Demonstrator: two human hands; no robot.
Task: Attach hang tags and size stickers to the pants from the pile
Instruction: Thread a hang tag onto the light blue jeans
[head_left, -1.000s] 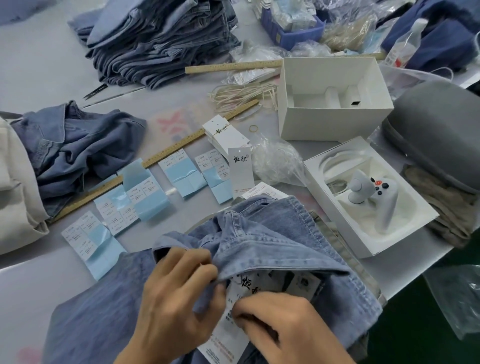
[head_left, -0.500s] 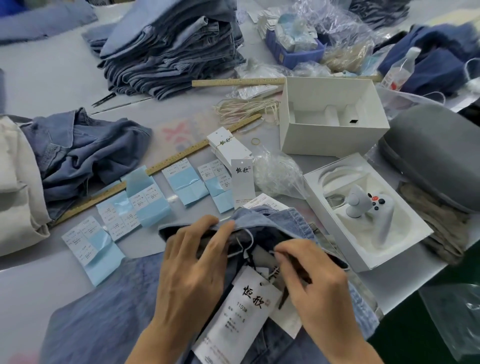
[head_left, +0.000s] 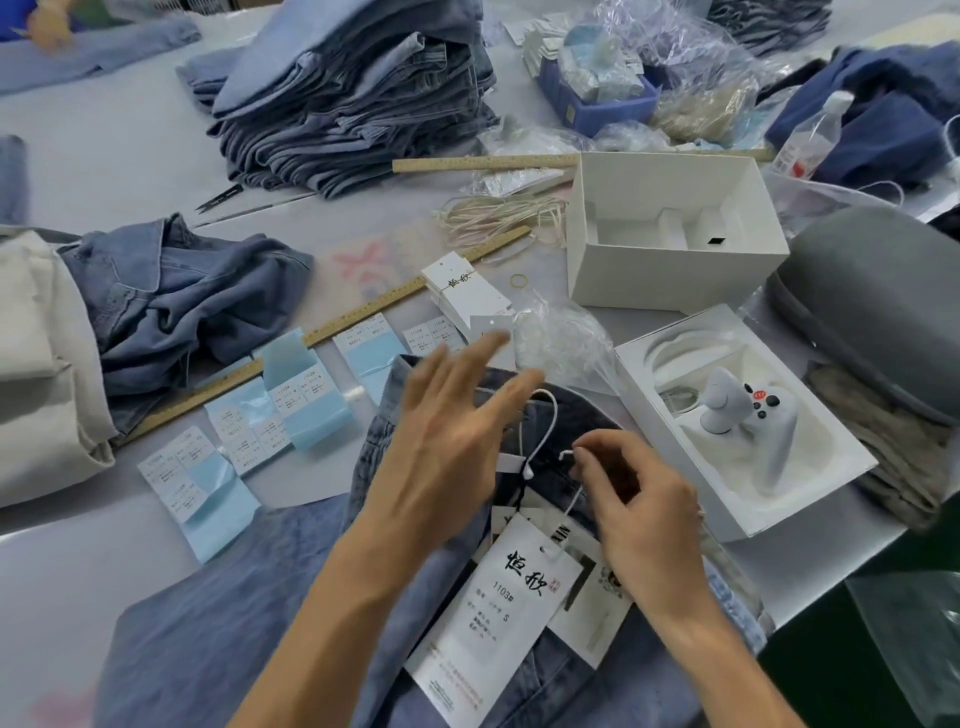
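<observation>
A pair of light blue denim pants (head_left: 249, 623) lies in front of me with the waistband turned open. White hang tags (head_left: 498, 608) rest on the pants, joined by a white string (head_left: 545, 431) that loops up to the waistband. My right hand (head_left: 639, 504) pinches one end of that string. My left hand (head_left: 447, 436) hovers over the waistband with fingers spread and holds nothing. Sheets of size stickers (head_left: 291, 410) on blue backing lie in a row to the left. A stack of spare hang tags (head_left: 465, 291) sits beyond the waistband.
A pile of folded jeans (head_left: 353, 98) stands at the back. Crumpled denim (head_left: 187, 306) and a beige garment (head_left: 36, 364) lie left. Two wooden rulers (head_left: 363, 312), an open white box (head_left: 675, 234), a tray with a white controller (head_left: 743, 415) and a grey case (head_left: 872, 312) crowd the right.
My left hand let go of the waistband and lifted with fingers spread. My right hand drew the string out to the right, and the hang tags now lie exposed on the pants.
</observation>
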